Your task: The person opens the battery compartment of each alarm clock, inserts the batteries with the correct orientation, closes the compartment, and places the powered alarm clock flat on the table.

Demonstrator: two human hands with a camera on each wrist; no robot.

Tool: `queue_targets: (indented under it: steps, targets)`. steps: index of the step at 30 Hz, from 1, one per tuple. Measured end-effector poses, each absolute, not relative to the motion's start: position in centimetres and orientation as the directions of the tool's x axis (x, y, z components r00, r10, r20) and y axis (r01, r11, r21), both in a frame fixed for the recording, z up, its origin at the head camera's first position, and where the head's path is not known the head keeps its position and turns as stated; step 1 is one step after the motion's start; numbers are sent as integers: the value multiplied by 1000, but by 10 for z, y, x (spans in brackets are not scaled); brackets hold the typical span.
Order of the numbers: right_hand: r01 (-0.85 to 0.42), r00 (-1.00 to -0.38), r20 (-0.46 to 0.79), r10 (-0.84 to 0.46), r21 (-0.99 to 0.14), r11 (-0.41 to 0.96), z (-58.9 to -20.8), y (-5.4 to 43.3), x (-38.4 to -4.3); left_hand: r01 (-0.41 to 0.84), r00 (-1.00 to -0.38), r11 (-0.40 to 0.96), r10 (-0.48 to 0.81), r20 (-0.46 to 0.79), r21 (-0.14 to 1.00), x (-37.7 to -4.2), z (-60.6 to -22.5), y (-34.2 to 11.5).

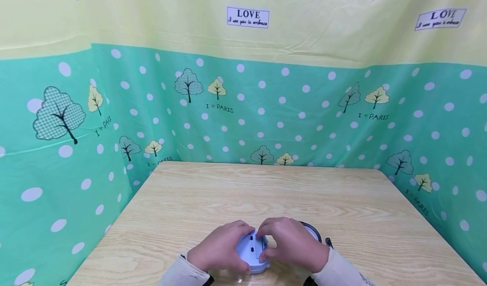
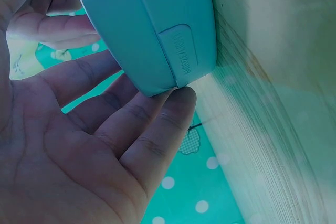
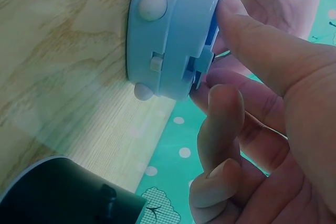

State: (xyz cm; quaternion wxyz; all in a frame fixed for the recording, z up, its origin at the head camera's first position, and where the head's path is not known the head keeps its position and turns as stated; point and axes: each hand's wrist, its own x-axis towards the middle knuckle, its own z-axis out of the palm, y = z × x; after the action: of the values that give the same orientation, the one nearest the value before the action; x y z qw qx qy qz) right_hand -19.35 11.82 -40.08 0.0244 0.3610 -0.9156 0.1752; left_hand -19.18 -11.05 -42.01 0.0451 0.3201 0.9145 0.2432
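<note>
A light blue alarm clock [image 1: 245, 252] lies face down on the table, with two small black knobs on its back. My left hand [image 1: 222, 248] grips its rounded body, fingers at the far side and thumb at the near side. Raised lettering marks a snooze button [image 2: 181, 53] close to the left fingertips. From the right, my right hand [image 1: 293, 243] pinches the battery cover [image 1: 259, 247] by its two ends. A gap shows at the cover's edge in the right wrist view, beside the thumb. Two pale round feet [image 3: 153, 5] stick out from the clock's side.
Behind my right hand is a dark-rimmed round thing [image 1: 313, 230], partly hidden. A small black object [image 1: 329, 243] lies to its right. A dark, curved-sided object [image 3: 73, 195] stands near the right wrist. Patterned cloth [image 1: 266, 108] hangs around the wooden table [image 1: 266, 189].
</note>
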Motion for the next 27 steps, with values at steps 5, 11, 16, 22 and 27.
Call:
queue_targets:
  steps: [5,11,16,22,27]
  targets:
    - [-671,-736,170,-655,-313,673,-401,119,-193,564,-791,677,607,74,473,-192,-420,-110]
    - [-672,-735,171,-656,-318,669,-403,122,-193,566,-790,677,608,76,470,-191,-420,-110]
    - [-662,-745,187,-641,-331,673,-404,124,-192,568,-790,675,609,79,471,-190,-419,-111]
    - [-644,-763,205,-613,-330,691,-403,127,-191,564,-793,686,606,69,460,-188,-417,-110]
    - [-623,-780,197,-594,-330,709,-404,126,-191,556,-796,690,603,57,463,-186,-416,-109]
